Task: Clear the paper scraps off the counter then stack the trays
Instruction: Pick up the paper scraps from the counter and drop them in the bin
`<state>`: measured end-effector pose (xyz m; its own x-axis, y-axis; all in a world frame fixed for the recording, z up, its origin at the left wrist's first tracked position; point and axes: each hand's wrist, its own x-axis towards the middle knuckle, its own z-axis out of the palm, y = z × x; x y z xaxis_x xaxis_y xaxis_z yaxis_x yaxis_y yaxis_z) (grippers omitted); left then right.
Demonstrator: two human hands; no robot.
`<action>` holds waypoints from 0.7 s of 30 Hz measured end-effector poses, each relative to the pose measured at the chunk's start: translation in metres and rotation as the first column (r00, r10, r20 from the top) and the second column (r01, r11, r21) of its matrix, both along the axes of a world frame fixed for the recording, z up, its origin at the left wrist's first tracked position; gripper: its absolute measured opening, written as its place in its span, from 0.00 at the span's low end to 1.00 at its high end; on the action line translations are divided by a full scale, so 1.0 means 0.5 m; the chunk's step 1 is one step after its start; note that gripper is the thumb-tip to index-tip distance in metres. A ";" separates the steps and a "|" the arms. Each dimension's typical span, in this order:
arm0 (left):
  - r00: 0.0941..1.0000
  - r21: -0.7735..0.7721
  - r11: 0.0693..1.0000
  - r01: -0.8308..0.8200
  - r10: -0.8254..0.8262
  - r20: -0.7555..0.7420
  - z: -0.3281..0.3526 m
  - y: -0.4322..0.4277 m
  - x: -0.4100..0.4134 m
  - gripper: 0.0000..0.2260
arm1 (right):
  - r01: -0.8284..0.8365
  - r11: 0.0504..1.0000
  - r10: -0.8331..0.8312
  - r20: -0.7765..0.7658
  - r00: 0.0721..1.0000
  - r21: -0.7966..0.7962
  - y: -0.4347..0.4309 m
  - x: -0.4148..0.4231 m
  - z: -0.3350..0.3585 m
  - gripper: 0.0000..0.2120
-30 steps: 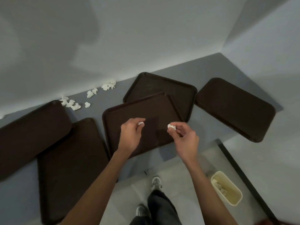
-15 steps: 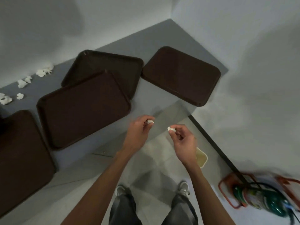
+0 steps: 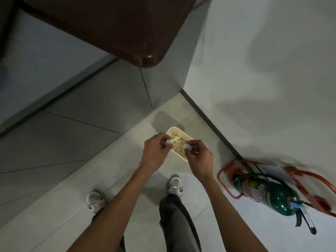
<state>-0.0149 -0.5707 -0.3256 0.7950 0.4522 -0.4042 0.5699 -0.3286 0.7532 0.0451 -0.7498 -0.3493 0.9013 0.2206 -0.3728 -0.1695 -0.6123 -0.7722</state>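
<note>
- Here we see both hands low over a small cream bin (image 3: 179, 154) that stands on the tiled floor (image 3: 54, 206), close to the corner where the worktop front meets the white wall (image 3: 272, 70).
- The left hand (image 3: 155, 151) pinches one white paper scrap (image 3: 169, 141) between the thumb and the fingertips, and its other fingers are curled in.
- The right hand (image 3: 197, 157) grips a second scrap (image 3: 187, 146) in the same way, between thumb and fingertips.
- Both pieces are held over the opening of the bin, the left one above its left side and the right one above its near right side. We cannot tell if either hand touches the rim.
- Inside the bin lies a pile of pale scraps (image 3: 177, 142), between the two hands.
- At the top, a dark brown tray (image 3: 109, 24) lies on the grey worktop (image 3: 45, 70). Its rounded corner points toward the bin and comes near the front edge of the worktop.
- To the right, a green fire extinguisher (image 3: 269, 195) sits in a red stand (image 3: 223, 179) against the wall, well apart from the bin.
- Below the arms we see two light shoes, the left shoe (image 3: 95, 201) and the right shoe (image 3: 175, 185), and dark trousers; the right shoe is just behind the bin.
</note>
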 end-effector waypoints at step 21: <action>0.895 0.075 0.958 0.278 -0.230 -0.383 -0.524 -0.085 0.100 0.23 | -0.254 0.917 0.195 -0.210 0.958 -0.307 -0.058 0.068 -0.485 0.21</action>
<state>0.0349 -0.6131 -0.5876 0.6957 0.3205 -0.6429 0.6818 -0.5763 0.4506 0.0788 -0.7790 -0.5921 0.7580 0.2486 -0.6030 -0.1093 -0.8631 -0.4931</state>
